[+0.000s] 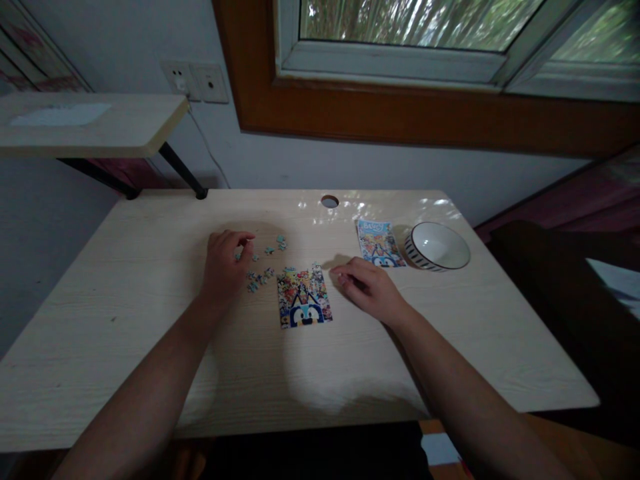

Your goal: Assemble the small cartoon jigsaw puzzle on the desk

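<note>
A small colourful jigsaw puzzle [304,297], mostly assembled, lies in the middle of the pale wooden table [125,293]. Several loose blue puzzle pieces [261,277] are scattered just left of it. My left hand [223,265] rests over those pieces with its fingers curled, pinching at one small piece near the thumb. My right hand [366,287] lies on the table at the puzzle's right edge, fingers together and pointing left, touching the table beside the puzzle's upper right corner.
A printed reference picture card [379,243] lies right of the puzzle, beside a white striped bowl [437,247]. A cable hole [329,201] sits at the table's back edge. A raised shelf [90,123] stands at the left; a dark seat [565,293] is on the right.
</note>
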Demonstrator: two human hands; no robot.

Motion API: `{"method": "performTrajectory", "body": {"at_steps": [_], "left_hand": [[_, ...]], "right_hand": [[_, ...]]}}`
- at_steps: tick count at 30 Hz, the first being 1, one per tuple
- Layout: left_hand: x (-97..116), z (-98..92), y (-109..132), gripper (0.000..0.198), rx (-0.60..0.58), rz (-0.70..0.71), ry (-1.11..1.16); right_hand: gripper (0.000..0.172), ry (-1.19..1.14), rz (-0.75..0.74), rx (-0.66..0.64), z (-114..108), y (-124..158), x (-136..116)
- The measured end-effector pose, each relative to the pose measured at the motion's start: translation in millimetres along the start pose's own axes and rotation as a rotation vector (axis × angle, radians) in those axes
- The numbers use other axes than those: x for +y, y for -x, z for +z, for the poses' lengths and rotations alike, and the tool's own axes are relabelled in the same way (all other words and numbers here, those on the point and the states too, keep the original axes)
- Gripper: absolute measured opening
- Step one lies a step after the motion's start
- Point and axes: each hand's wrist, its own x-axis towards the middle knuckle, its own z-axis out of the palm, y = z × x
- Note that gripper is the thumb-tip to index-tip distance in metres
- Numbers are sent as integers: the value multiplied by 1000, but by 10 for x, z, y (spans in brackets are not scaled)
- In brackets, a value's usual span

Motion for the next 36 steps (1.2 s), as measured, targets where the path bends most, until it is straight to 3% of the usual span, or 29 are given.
{"method": "performTrajectory", "body": {"at_steps": [6,18,21,36], "left_hand": [[-15,3,1,19,1,-22,-6],[-38,22,15,20,-7,-69,3],[-42,27,11,20,-10,-80,12],[-60,50,16,22,-11,-91,41]], "right_hand": [[30,8,-22,-10,26,-12,3],[106,25,-62,-259,58,16,-17],[118,53,-54,-293,75,32,-8],[130,72,6,-312,103,48,37]]}}
